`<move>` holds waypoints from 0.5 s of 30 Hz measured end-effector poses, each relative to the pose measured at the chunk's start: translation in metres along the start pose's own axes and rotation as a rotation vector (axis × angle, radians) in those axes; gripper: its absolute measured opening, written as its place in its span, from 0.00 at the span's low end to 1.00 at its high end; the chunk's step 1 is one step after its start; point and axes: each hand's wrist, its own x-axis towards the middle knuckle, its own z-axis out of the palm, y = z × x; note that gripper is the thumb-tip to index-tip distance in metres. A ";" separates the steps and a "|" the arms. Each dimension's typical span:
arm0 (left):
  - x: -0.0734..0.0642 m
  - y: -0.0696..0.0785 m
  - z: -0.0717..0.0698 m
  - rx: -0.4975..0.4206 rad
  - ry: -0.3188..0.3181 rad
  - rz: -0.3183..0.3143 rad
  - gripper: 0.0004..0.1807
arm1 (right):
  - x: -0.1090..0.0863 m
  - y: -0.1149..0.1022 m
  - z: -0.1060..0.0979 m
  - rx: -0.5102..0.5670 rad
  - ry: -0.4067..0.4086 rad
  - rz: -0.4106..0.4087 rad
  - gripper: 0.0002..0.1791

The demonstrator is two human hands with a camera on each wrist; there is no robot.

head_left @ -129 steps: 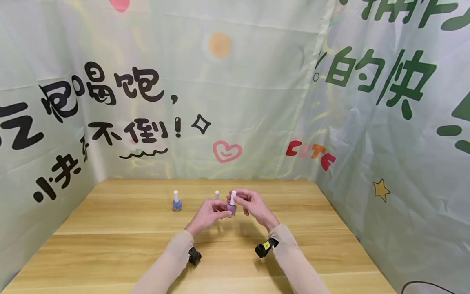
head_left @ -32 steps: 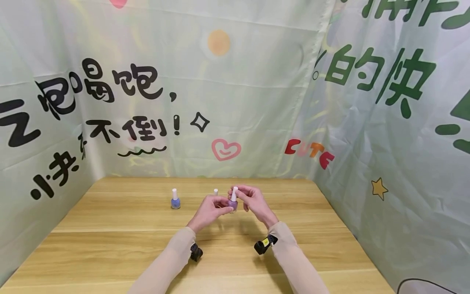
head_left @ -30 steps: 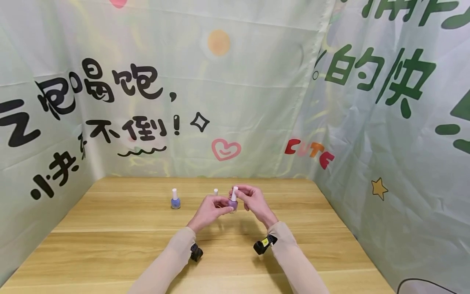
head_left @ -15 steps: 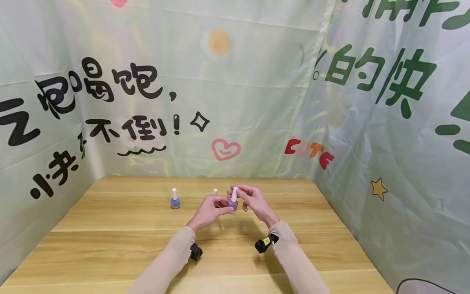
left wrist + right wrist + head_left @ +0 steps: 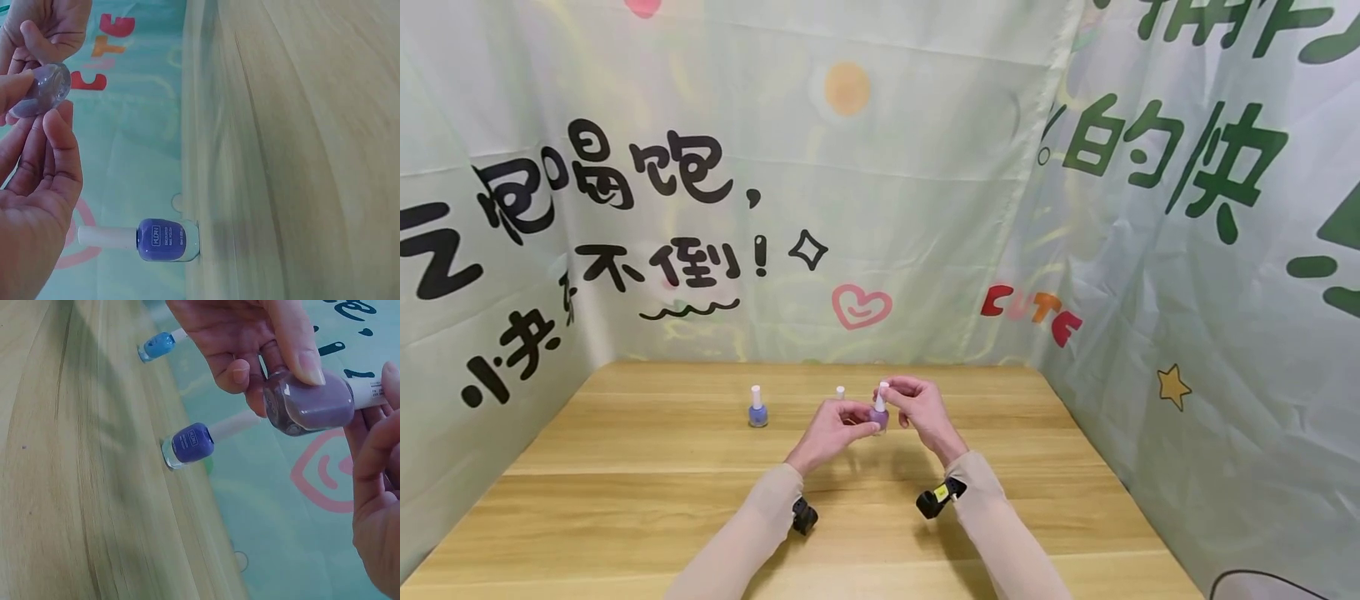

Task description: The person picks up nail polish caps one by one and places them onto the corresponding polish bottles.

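A mauve nail polish bottle (image 5: pixel 319 403) with a white cap is held up over the table between both hands. My left hand (image 5: pixel 826 429) pinches its glass body, the thumb pressed flat on the side. At the white cap (image 5: pixel 883 397), my right hand (image 5: pixel 925 414) grips with thumb and fingertips. The cap still sits on the bottle's neck. Behind the left hand stands a violet-blue nail polish bottle (image 5: pixel 164 239), upright on the table; the head view shows little more than its white cap (image 5: pixel 840 392).
A light blue nail polish bottle (image 5: pixel 758 415) stands upright to the left on the wooden table (image 5: pixel 662 500). Printed cloth (image 5: pixel 925 250) hangs at the back and along both sides of the table. Each sleeve carries a small black camera (image 5: pixel 805 517) at the wrist.
The mauve bottle and both hands have shifted slightly right. Both hands keep their hold on body and cap throughout. The standing bottles have stayed in place.
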 end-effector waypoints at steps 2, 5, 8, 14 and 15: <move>0.001 0.000 0.000 0.009 0.008 0.005 0.11 | 0.000 -0.001 0.003 0.000 0.031 -0.010 0.07; 0.001 0.002 0.000 0.023 0.020 0.013 0.10 | 0.001 -0.002 0.007 -0.008 0.086 -0.026 0.11; 0.001 0.004 0.000 0.030 0.038 0.019 0.10 | 0.001 -0.002 0.011 -0.029 0.124 -0.038 0.16; 0.001 0.004 0.002 0.062 0.037 0.024 0.10 | 0.003 0.003 0.007 -0.066 0.129 -0.031 0.18; 0.002 0.004 0.003 0.070 0.032 0.019 0.10 | 0.003 0.004 0.005 -0.072 0.119 -0.026 0.17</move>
